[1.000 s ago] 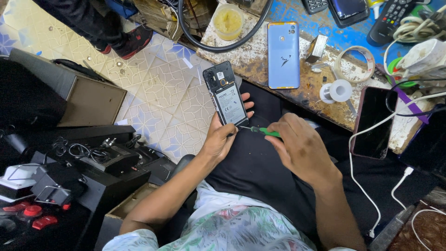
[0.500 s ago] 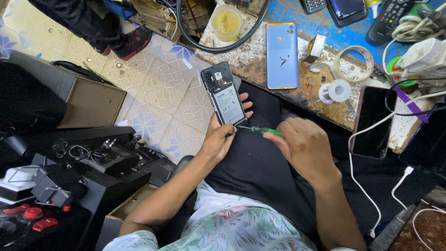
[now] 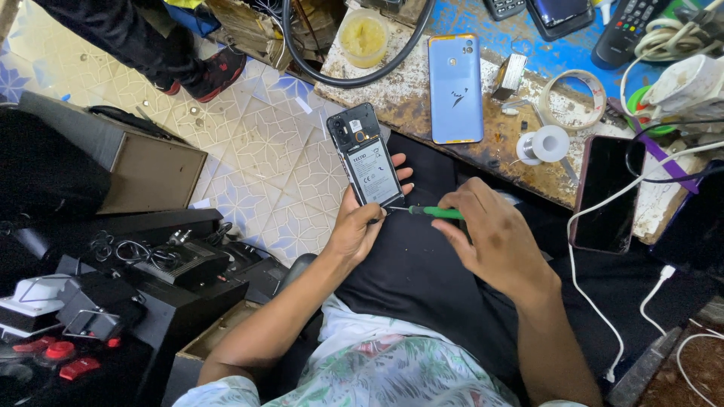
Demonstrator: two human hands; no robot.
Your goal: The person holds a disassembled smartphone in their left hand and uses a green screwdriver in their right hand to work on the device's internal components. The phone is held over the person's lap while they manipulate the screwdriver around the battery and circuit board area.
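— What is seen at the centre of the head view?

— An opened phone (image 3: 367, 156), its back cover removed and its black innards and white battery label exposed, is gripped at its lower end by the left hand (image 3: 357, 222). It is held tilted above the tiled floor (image 3: 264, 151), just left of the workbench edge (image 3: 422, 139), with open room to its left.

— And the other hand?

— A green-handled screwdriver (image 3: 430, 212) is pinched in the fingers of the right hand (image 3: 494, 241); its thin metal tip is set against the phone's lower right corner.

— What is laid on the bench?

— On the scuffed, stained top in the upper right, one smooth blue phone back cover (image 3: 455, 89) is laid flat. One dark phone (image 3: 608, 192) is lying near the bench's front edge, crossed by a white cable (image 3: 584, 215). One white spool (image 3: 544, 144) and one tape ring (image 3: 573, 98) are counted between them.
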